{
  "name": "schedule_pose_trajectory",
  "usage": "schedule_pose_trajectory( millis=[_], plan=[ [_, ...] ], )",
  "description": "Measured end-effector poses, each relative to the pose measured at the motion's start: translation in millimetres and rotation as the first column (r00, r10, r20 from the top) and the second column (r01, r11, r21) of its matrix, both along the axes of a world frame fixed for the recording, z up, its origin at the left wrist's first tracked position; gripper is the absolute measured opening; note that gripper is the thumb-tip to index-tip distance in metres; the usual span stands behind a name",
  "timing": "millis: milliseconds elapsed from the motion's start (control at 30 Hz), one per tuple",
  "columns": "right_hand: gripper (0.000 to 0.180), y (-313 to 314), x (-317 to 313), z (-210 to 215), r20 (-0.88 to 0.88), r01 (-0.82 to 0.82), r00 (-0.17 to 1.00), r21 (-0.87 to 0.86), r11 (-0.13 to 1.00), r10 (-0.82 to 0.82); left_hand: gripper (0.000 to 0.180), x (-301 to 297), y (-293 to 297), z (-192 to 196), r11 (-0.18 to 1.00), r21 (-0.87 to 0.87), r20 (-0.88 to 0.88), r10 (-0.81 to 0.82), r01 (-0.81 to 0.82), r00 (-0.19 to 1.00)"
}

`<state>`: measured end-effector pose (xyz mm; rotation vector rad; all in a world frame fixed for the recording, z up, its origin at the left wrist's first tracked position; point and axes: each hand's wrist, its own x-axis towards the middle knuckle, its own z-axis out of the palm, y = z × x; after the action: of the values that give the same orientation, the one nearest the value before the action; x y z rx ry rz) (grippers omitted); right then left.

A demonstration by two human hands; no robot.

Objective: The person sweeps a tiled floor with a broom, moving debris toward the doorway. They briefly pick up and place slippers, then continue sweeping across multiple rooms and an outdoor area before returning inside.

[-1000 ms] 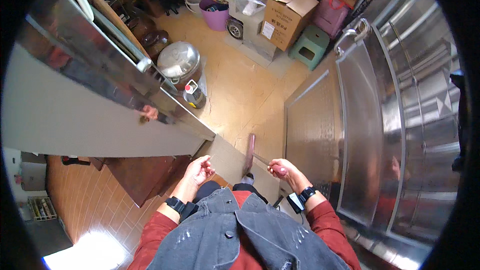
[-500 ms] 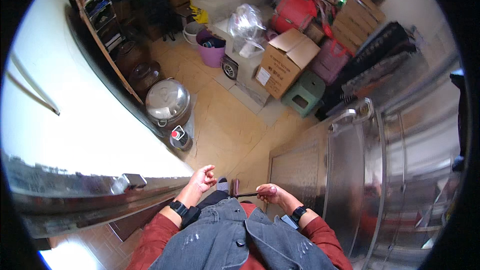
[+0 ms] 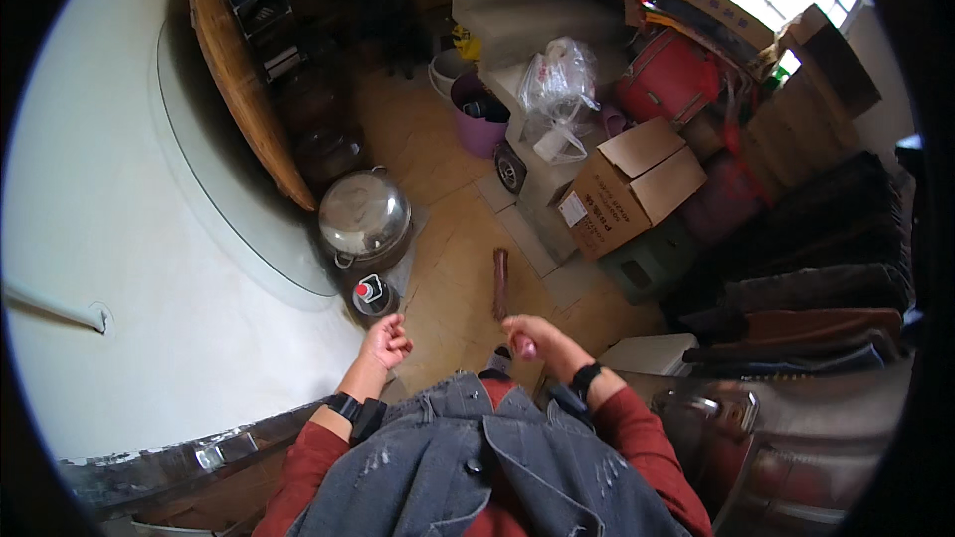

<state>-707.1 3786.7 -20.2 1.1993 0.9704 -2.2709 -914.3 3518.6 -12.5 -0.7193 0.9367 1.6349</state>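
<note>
My right hand (image 3: 537,338) is closed round the rounded reddish-brown handle of a long tool. A narrow reddish-brown part (image 3: 500,281) of that tool stretches away over the floor, beyond my knuckles. Its exact kind does not show. My left hand (image 3: 386,341) hangs with loosely bent fingers apart and holds nothing. Just beyond it stands a dark bottle (image 3: 374,296) with a red cap and a white carrying loop.
A lidded metal pot (image 3: 364,214) and a leaning wooden board (image 3: 239,75) line the left wall. Ahead right, a cardboard box (image 3: 632,189) sits over a green stool (image 3: 645,264). Further off are a purple bucket (image 3: 479,129) and stairs (image 3: 517,30). A metal door (image 3: 796,428) is close on my right.
I have moved forward past the metal door, which now lies further back. The tool in my right hand has swung from pointing left to pointing ahead. My left hand stays empty.
</note>
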Motion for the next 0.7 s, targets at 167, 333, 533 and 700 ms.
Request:
schedule_pose_trajectory(
  millis=[167,333,533,700],
  plan=[
    [0.012,92.7,-57.1,-32.3,0.197,0.265,0.955,-0.224,0.938,-0.223,0.011,-20.3,24.8,17.5,0.976,-0.051,-0.032,0.211,-0.213,0.977],
    [0.018,165.9,-97.9,-34.0,0.177,0.225,0.968,-0.294,0.929,-0.179,0.01,-45.3,39.9,16.6,0.922,-0.109,-0.011,0.373,-0.372,0.928],
    [0.017,214.2,-167.9,-36.9,0.189,0.263,0.96,-0.356,0.897,-0.206,0.009,-124.4,73.1,-6.4,0.87,-0.115,-0.007,0.481,-0.479,0.876],
    [0.013,228.9,-265.2,-53.5,0.3,0.193,0.939,-0.048,0.98,-0.171,0.009,-217.8,121.2,-15.8,0.859,-0.137,0.037,0.502,-0.493,0.864]
  ],
)
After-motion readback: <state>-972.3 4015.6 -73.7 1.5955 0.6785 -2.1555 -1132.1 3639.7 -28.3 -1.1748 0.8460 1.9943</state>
